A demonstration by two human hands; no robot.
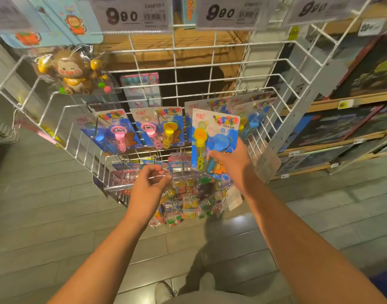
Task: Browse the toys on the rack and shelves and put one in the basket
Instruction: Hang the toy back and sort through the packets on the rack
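Bubble-wand card point(212, 132), a blister pack with a yellow-capped wand and a blue-capped one, sits right of centre in the frame, held up in front of the white wire rack point(175, 62). The right hand point(231, 160) grips its lower right part, thumb across the front over the blue wand, fingers behind the card. The left hand point(149, 183) hangs lower and to the left, at the middle of the frame, its fingers loosely curled with thumb and forefinger close together. It is right in front of the clear packs in the lowest row, but whether it pinches anything there I cannot tell.

Behind the held card, more bubble-wand cards point(159, 128) hang in a row across the middle of the rack, with pink, yellow and blue caps. Below them, small clear toy packs point(188, 200) with bright coloured pieces crowd the bottom hooks. In the upper left, a packed brown monkey toy point(73, 71) hangs under a blue backing card. Price tags point(131, 15) reading 9.90 line the top edge. Boxed goods fill wooden shelves point(352, 102) at the right. Grey floor tiles point(45, 205) spread beneath, and a shoe point(164, 291) shows at the bottom centre.
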